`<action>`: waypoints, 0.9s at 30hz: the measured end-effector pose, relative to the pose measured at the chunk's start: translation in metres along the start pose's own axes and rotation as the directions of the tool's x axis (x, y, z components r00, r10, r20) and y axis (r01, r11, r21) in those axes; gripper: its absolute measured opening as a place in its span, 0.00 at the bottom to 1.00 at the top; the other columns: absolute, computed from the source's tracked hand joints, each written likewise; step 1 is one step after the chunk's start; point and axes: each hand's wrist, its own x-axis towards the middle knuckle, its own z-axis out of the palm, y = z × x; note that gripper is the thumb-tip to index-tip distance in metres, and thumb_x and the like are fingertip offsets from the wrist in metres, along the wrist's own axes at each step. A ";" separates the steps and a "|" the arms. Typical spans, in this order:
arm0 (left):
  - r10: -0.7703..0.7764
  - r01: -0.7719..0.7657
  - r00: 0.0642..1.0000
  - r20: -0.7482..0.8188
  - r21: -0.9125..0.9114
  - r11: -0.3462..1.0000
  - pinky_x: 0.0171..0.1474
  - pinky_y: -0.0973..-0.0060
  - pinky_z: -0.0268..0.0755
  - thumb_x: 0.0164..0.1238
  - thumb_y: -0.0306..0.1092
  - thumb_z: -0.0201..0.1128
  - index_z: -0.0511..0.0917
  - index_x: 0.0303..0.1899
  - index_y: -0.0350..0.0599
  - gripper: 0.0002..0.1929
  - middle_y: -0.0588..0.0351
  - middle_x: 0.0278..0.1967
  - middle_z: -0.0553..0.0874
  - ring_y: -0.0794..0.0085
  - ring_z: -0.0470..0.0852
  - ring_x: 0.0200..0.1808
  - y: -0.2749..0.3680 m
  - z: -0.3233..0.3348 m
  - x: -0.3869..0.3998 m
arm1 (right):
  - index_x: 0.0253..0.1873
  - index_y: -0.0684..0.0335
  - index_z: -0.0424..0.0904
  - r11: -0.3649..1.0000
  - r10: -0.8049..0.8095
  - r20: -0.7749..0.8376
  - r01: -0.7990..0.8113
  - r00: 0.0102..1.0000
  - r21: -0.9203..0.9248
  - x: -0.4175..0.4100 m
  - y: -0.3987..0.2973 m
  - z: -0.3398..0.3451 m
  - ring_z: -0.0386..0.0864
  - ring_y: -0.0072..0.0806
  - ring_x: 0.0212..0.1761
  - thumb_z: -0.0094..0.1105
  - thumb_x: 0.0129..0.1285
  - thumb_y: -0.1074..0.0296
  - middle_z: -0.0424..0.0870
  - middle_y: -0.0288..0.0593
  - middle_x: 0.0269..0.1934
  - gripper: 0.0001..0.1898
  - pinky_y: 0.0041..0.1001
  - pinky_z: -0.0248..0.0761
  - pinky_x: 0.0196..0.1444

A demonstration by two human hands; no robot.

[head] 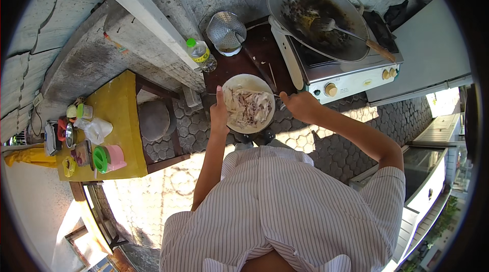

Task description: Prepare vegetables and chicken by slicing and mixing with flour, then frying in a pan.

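My left hand [219, 113] grips the left side of a round pale bowl [246, 77], its thumb up along the rim. A thick whitish batter [249, 107] with dark reddish shreds lies inside the bowl. At the bowl's right rim, my right hand [301, 107] is closed around the handle of a utensil, likely a spoon; its head is not visible in the batter. Above and to the right, a large wok [353, 48] with dark oil and a yellowish bit sits on a gas stove [336, 81]. A slotted metal spatula [345, 32] with a wooden handle rests across the wok.
Left of the stove, a dark table [254, 52] carries a perforated metal strainer [226, 29] and a thin stick [272, 75]. A green-capped plastic bottle [201, 56] stands beside a white post [149, 16]. Farther left, a yellow-topped table [122, 119] holds containers and bags near a round stool [153, 120].
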 end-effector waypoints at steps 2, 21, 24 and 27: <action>0.008 -0.009 0.999 -0.031 -0.044 0.999 0.42 0.72 0.77 0.61 0.67 0.49 0.76 0.46 0.28 0.39 0.49 0.39 0.83 0.69 0.84 0.38 -0.007 0.002 0.003 | 0.39 0.71 0.73 0.968 0.104 -0.086 -0.081 0.991 0.239 -0.010 -0.016 0.022 0.81 0.34 0.24 0.54 0.51 0.74 0.78 0.51 0.20 0.10 0.29 0.72 0.22; -0.010 0.077 0.975 0.222 -0.296 0.952 0.58 0.62 0.68 0.66 0.67 0.37 0.63 0.61 0.42 0.37 0.50 0.57 0.73 0.61 0.73 0.57 -0.046 -0.003 0.018 | 0.37 0.74 0.75 -0.609 0.085 0.562 -0.404 0.823 0.683 0.006 -0.031 0.011 0.52 0.14 0.12 0.49 0.60 0.75 0.54 0.27 0.14 0.08 0.22 0.43 0.13; -0.003 0.099 0.957 0.289 -0.317 0.943 0.59 0.63 0.67 0.66 0.66 0.37 0.63 0.62 0.42 0.37 0.50 0.57 0.73 0.61 0.73 0.58 -0.042 0.007 0.009 | 0.40 0.73 0.75 0.121 0.439 0.025 -0.087 0.898 0.989 0.008 -0.022 0.038 0.63 0.19 0.11 0.50 0.57 0.76 0.62 0.31 0.13 0.09 0.25 0.52 0.12; 0.004 0.089 0.957 0.291 -0.304 0.949 0.59 0.64 0.67 0.67 0.66 0.36 0.63 0.61 0.43 0.36 0.50 0.57 0.73 0.61 0.73 0.58 -0.038 0.014 0.001 | 0.42 0.74 0.75 0.832 0.317 -0.461 -0.009 0.829 0.555 0.013 -0.035 0.032 0.74 0.26 0.15 0.53 0.52 0.76 0.70 0.39 0.14 0.12 0.27 0.64 0.14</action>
